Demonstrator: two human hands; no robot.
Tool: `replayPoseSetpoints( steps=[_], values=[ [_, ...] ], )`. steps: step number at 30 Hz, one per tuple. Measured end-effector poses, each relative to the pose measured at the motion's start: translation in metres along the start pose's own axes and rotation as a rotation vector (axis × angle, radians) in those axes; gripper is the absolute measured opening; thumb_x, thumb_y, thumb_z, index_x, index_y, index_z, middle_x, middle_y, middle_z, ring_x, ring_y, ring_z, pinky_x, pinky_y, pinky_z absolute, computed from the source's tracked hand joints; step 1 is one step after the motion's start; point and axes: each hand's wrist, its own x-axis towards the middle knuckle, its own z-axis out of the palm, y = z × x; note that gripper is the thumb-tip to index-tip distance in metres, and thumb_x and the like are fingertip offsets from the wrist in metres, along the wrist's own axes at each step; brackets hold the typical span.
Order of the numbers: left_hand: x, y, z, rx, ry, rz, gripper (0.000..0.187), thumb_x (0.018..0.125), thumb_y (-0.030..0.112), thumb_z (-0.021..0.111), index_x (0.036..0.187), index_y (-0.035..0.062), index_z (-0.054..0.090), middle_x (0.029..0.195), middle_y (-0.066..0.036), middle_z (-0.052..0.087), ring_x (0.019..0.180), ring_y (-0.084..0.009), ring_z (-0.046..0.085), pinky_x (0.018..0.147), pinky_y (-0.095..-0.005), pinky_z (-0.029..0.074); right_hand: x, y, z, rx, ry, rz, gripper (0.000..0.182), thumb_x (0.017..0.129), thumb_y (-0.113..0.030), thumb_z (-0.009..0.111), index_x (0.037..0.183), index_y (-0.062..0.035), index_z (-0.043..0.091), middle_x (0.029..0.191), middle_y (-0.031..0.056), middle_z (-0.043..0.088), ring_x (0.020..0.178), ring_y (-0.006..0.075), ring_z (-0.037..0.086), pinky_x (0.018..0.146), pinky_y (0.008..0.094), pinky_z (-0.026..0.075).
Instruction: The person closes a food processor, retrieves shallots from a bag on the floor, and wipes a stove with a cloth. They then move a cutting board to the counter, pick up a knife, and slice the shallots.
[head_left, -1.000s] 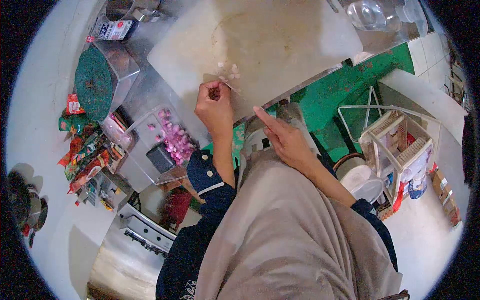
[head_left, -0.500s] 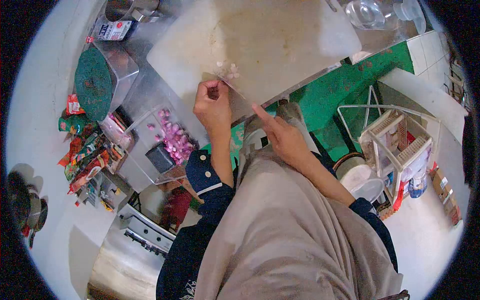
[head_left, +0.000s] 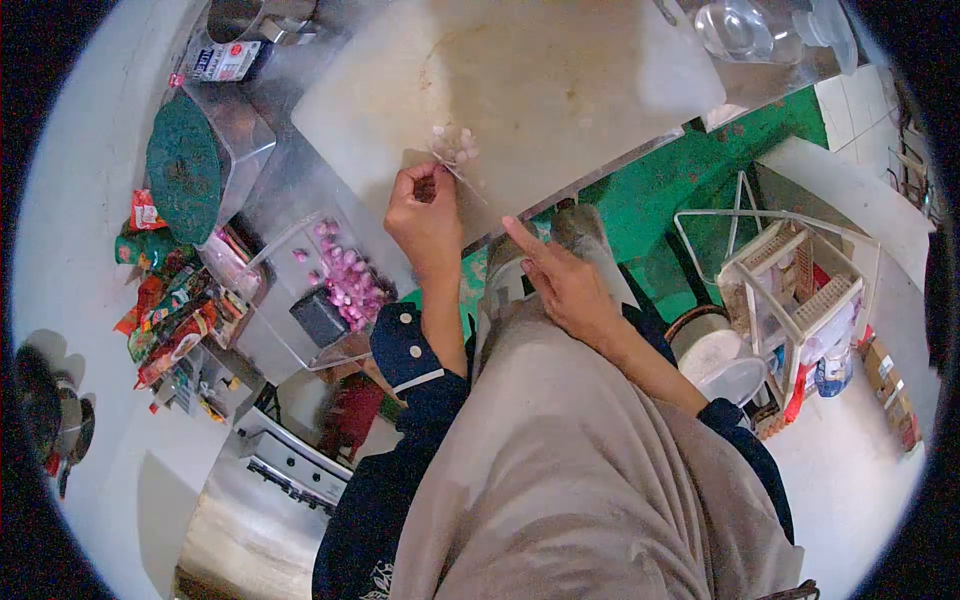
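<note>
My left hand [head_left: 426,218] is closed in a pinch at the near left edge of the white cutting board [head_left: 560,90]. What its fingertips hold is too small and hidden to name. Just beyond them lies a small pile of pale slices [head_left: 456,145]. A thin knife blade [head_left: 465,182], seen nearly edge-on, slants from the slices towards my right hand [head_left: 565,280]. That hand is curled with its index finger stretched along the knife's line; the handle is hidden in it. Peeled pink shallots [head_left: 350,280] lie in a clear tray [head_left: 285,345] left of my left hand.
A dark block [head_left: 320,318] sits in the tray. Left of the board stand a clear container [head_left: 245,140] with a green lid [head_left: 184,168] and colourful packets [head_left: 175,325]. A clear jar [head_left: 735,30] is at the upper right. A white rack [head_left: 800,280] stands right, by a round tub [head_left: 705,345].
My right hand has shifted slightly towards me, and the blade lies a little differently beside the slices. The pile of slices looks slightly spread. My left hand has barely moved.
</note>
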Motion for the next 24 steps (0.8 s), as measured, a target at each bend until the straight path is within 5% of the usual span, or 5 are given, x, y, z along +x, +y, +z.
replayPoseSetpoints(
  steps=[3, 6, 9, 24],
  values=[
    [0.0, 0.001, -0.002, 0.036, -0.015, 0.015, 0.009, 0.08, 0.008, 0.068, 0.082, -0.0005, 0.066, 0.072, -0.009, 0.066, 0.062, -0.0163, 0.061, 0.061, -0.03, 0.049, 0.005, -0.002, 0.004, -0.071, -0.023, 0.039, 0.062, 0.09, -0.009, 0.052, 0.146, -0.0244, 0.029, 0.089, 0.0222, 0.059, 0.077, 0.0424, 0.059, 0.065, 0.0496, 0.049],
    [0.0, 0.005, -0.003, 0.03, -0.031, -0.007, 0.009, 0.08, 0.008, 0.068, 0.083, -0.0002, 0.066, 0.073, -0.009, 0.066, 0.063, -0.0161, 0.061, 0.062, -0.0304, 0.049, 0.017, -0.002, 0.012, -0.131, 0.057, -0.029, 0.068, 0.09, -0.013, 0.053, 0.147, -0.0315, 0.021, 0.086, 0.0215, 0.06, 0.062, 0.0409, 0.06, 0.054, 0.0518, 0.05],
    [0.0, 0.001, -0.003, 0.0, -0.041, -0.05, 0.009, 0.079, 0.009, 0.069, 0.083, 0.0005, 0.066, 0.073, -0.009, 0.066, 0.063, -0.0167, 0.062, 0.062, -0.0313, 0.049, 0.009, 0.0, 0.004, -0.047, 0.002, 0.006, 0.063, 0.089, -0.006, 0.052, 0.146, -0.0237, 0.029, 0.091, 0.0215, 0.06, 0.078, 0.0415, 0.059, 0.068, 0.0478, 0.049],
    [0.002, -0.009, -0.007, 0.126, -0.016, 0.096, 0.009, 0.078, 0.01, 0.071, 0.083, 0.0028, 0.068, 0.081, -0.011, 0.064, 0.073, -0.0246, 0.06, 0.069, -0.0349, 0.048, 0.0, -0.003, 0.0, 0.017, 0.04, -0.031, 0.058, 0.092, -0.009, 0.053, 0.144, -0.0229, 0.034, 0.081, 0.0171, 0.057, 0.069, 0.0345, 0.058, 0.064, 0.0442, 0.049]
  ],
)
